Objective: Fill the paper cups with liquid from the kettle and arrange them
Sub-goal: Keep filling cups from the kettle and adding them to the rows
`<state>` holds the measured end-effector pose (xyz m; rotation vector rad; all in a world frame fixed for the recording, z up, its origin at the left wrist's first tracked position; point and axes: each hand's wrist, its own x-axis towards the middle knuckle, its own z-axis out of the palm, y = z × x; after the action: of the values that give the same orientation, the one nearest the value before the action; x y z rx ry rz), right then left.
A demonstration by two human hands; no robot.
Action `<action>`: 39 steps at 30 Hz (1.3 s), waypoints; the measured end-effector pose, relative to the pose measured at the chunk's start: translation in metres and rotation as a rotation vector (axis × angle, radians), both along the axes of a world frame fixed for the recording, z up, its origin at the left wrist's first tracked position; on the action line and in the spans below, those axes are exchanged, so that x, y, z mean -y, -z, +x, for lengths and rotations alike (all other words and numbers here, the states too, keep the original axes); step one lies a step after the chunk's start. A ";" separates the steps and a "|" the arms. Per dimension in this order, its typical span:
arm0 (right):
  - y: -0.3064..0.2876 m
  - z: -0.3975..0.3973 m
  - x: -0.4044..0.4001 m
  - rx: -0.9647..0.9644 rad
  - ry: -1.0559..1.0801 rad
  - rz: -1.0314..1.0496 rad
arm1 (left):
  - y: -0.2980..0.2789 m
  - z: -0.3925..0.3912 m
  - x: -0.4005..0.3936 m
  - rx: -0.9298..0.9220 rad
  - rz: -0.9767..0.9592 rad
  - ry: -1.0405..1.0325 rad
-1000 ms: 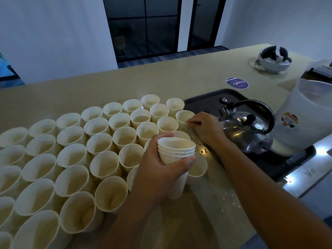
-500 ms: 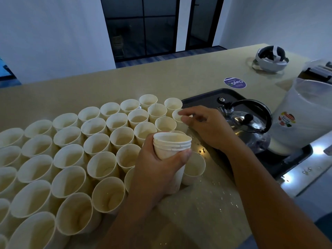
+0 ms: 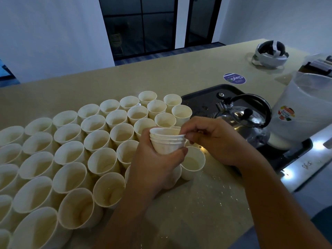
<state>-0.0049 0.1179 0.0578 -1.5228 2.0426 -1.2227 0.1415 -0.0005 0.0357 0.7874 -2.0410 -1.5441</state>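
Holding a nested stack of paper cups (image 3: 168, 141) in my left hand (image 3: 154, 166), grip wrapped round its walls, I pinch the top rim with my right hand (image 3: 213, 139) at its 3 o'clock edge. Thin paper, light and easily crushed, I judge, so only the rolled rim suits a peel. Standing cups (image 3: 100, 141) crowd the table (image 3: 179, 69) from 7 to 12 o'clock of the stack; one cup (image 3: 193, 162) sits just below it. At 2 o'clock the kettle (image 3: 246, 121) waits on its tray (image 3: 203, 96).
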 end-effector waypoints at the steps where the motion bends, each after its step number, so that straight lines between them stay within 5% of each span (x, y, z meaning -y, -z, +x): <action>1: 0.000 0.001 0.000 0.001 0.015 -0.015 | -0.002 0.000 0.001 0.012 -0.009 0.013; 7: -0.007 0.009 0.004 0.001 0.110 -0.157 | -0.007 0.002 0.001 0.012 -0.041 0.041; 12: -0.027 -0.007 -0.005 0.002 0.511 -0.402 | 0.001 0.008 0.000 0.062 -0.055 0.074; 18: -0.005 -0.035 -0.014 -0.190 0.705 -0.198 | 0.001 0.009 0.002 -0.017 -0.019 0.064; 23: 0.046 -0.044 -0.011 -0.291 0.681 0.098 | 0.007 0.008 0.000 -0.049 -0.023 0.021; 33: 0.084 -0.052 0.009 -0.242 0.514 0.292 | 0.005 0.009 0.001 -0.061 0.012 -0.016; 39: 0.040 -0.030 0.002 -0.183 0.456 0.097 | 0.004 0.009 0.002 -0.041 0.077 -0.046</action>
<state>-0.0349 0.1154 0.0179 -1.1985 2.6313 -1.1413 0.1506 -0.0021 0.0319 0.8186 -1.9309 -1.6083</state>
